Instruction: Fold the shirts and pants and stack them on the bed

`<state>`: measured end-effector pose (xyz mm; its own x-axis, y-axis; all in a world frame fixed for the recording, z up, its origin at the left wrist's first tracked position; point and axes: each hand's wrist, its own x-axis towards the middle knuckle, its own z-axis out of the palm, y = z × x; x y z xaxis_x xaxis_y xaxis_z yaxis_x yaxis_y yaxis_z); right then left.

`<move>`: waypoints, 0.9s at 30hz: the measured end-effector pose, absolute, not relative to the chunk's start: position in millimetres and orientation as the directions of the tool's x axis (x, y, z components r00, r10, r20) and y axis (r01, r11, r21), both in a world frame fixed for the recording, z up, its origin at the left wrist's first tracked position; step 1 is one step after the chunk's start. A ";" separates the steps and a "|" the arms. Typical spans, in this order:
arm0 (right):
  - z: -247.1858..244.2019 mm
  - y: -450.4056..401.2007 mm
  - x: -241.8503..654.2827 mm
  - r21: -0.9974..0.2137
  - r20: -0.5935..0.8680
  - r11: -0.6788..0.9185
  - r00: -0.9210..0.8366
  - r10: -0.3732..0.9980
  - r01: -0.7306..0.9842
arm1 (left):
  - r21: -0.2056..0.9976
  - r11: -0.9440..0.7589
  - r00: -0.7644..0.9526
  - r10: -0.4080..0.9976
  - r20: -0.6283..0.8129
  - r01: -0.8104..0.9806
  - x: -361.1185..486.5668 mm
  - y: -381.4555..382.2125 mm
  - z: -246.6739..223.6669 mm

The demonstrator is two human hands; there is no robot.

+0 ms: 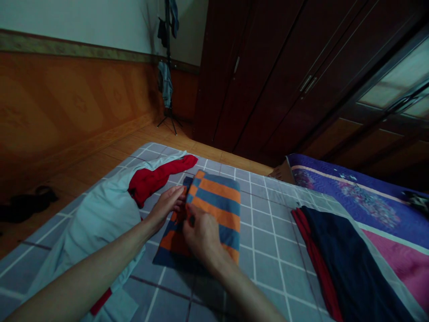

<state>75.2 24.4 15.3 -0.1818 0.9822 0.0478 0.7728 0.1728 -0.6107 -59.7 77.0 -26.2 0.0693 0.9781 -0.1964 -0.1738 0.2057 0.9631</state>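
Cloth (217, 197) in orange and blue stripes lies partly folded near the far edge of the grey checked bed (263, 232), where we see both our hands at work. Our left hand (166, 203) reaches the cloth's left side, its fingers drawn close together; whether they pinch the fabric, we cannot tell. Our right hand (205, 230) rests over the cloth beside it, thumb and forefinger curled with a narrow gap between them; we cannot tell how firmly they grip.

Along the bed's left edge, we find a rumpled pale garment (100, 210) with a red sleeve (145, 181) stretching toward the far left corner. Toward the right edge lies a dark blue garment (342, 243), a red strip (310, 255) showing along its left side. Beyond the far edge we see a coat stand (168, 49) on the floor (125, 145) and a dark wardrobe (261, 67).
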 end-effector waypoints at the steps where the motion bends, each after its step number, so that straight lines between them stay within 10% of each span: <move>1: 8.2 19.9 61.7 -0.568 0.015 0.200 -0.233 0.972 0.799 | 0.966 0.192 0.067 0.981 -0.183 -0.171 -59.6 77.5 -26.6; 19: -0.1 -10.1 47.3 -0.396 -0.043 0.398 -0.450 0.892 0.827 | 0.966 0.212 0.257 0.951 -0.169 -0.147 -56.4 77.6 -18.7; 27: -7.4 -17.9 42.6 -0.366 -0.064 0.491 -0.548 0.834 0.790 | 0.955 -0.030 0.138 0.990 -0.011 0.294 -65.1 84.8 -36.2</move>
<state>42.6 -17.9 -7.4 -0.5482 0.8339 -0.0637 0.7901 0.4914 -0.3664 -65.1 84.8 -36.2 0.1377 0.9904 -0.0109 0.2936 -0.0303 0.9555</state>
